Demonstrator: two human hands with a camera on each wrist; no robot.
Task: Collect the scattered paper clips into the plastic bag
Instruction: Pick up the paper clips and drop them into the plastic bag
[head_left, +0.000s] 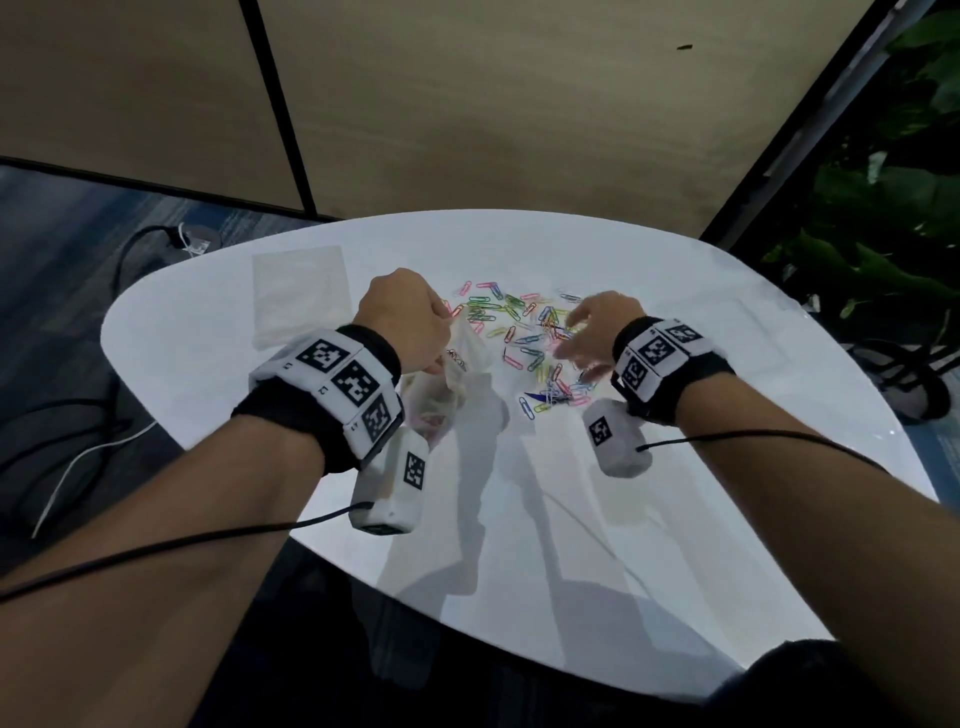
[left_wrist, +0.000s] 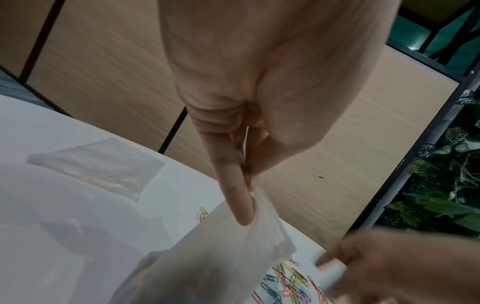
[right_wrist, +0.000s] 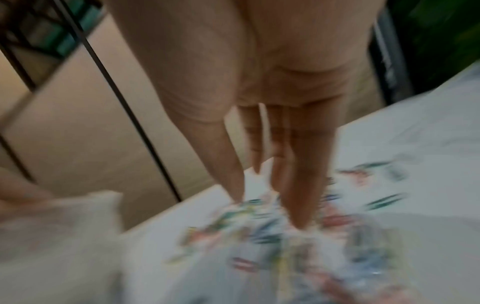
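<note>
1. Pinching top edge of plastic bag (left_wrist: 228, 257) between thumb and fingers: left hand (head_left: 402, 319), raised above table (head_left: 571, 519), bag hanging down from the grip toward the tabletop. A few clips visible through the film in the head view.
2. Right of the bag: paper clips (head_left: 524, 332), mixed colours, spread loose on the tabletop between the two hands, denser bunch near the right wrist.
3. Right hand (head_left: 592, 325) over the clip pile, fingers (right_wrist: 303, 185) extended downward, straight, tips at or touching the clips. Grasp on any clip: cannot tell, right wrist view heavily blurred.
4. Surface: white glossy table, rounded outline, strong reflections of both arms.
5. Room: tan panel walls with dark seams behind; blue-grey carpet at left; dark frame at right.
6. Left of the left hand, apart from it: second clear bag (head_left: 300, 293) lying flat on the table.
7. Floor left: dark and white cables (head_left: 78, 467).
8. Far right: green plants (head_left: 883, 208) behind the dark frame; black chair base (head_left: 904, 374) below them.
9. Both wrists: black bands with white marker blocks, black cords trailing back.
</note>
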